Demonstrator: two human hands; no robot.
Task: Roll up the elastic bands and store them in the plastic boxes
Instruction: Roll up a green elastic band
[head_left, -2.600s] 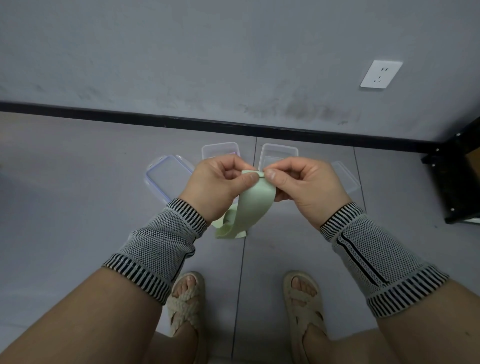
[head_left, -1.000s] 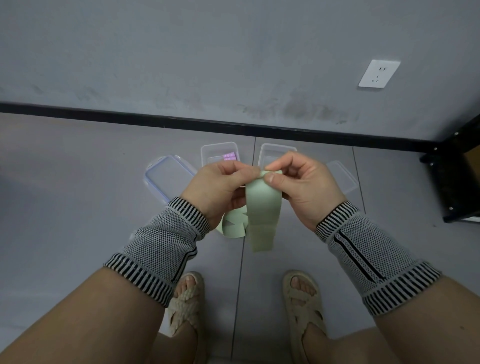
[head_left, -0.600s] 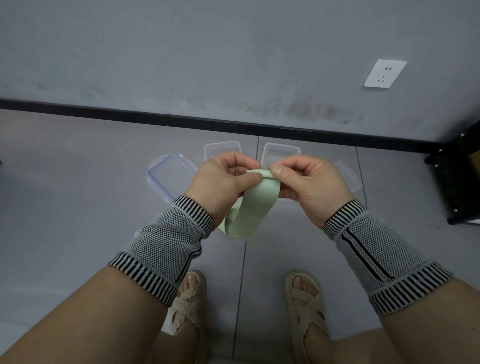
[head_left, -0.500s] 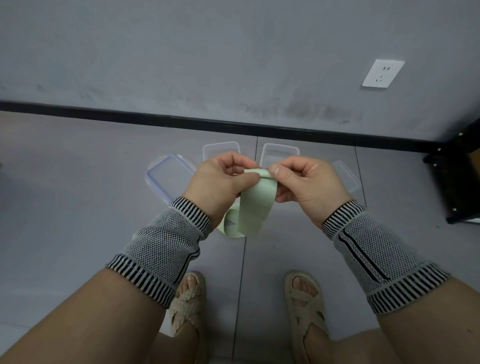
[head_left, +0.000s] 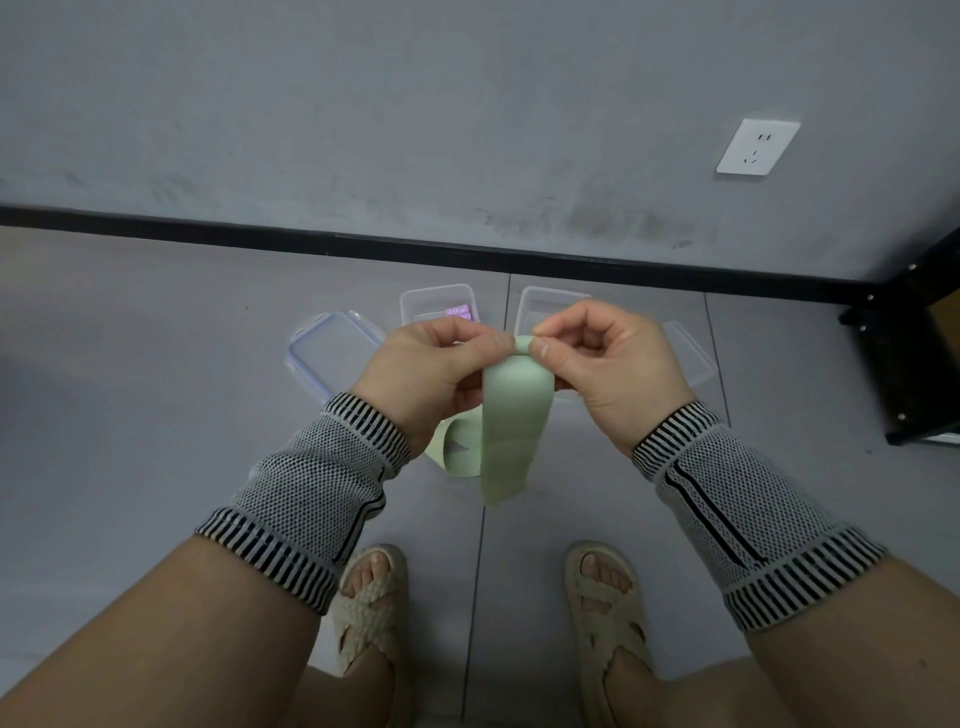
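A grey wall (head_left: 467, 104) fills the far half of the view, and a black skirting strip (head_left: 415, 252) runs along its foot, where the grey tiled floor (head_left: 130, 415) begins. At the far right stands a black frame (head_left: 914, 364), partly cut by the edge. A white socket plate (head_left: 758, 146) sits on the wall at the right; no writing on it can be read.

Two forearms in knitted wrist sleeves with black-and-white striped cuffs reach forward over two feet in beige woven sandals (head_left: 608, 618).

On the floor, just past the hands, lie two clear plastic boxes. The left box (head_left: 415, 304) holds something purple (head_left: 460, 313) with small pale marks, too small to read. The right box (head_left: 535, 306) is partly hidden. A clear lid with bluish rim (head_left: 322, 358) lies left of them, and another lid (head_left: 691, 353) lies at the right.

The left hand (head_left: 421, 374) and the right hand (head_left: 608, 364) both pinch the top end of the pale green elastic band (head_left: 511, 426) between thumb and curled fingers. A small fold or roll shows there. The band hangs down in the air between the wrists, above the floor.
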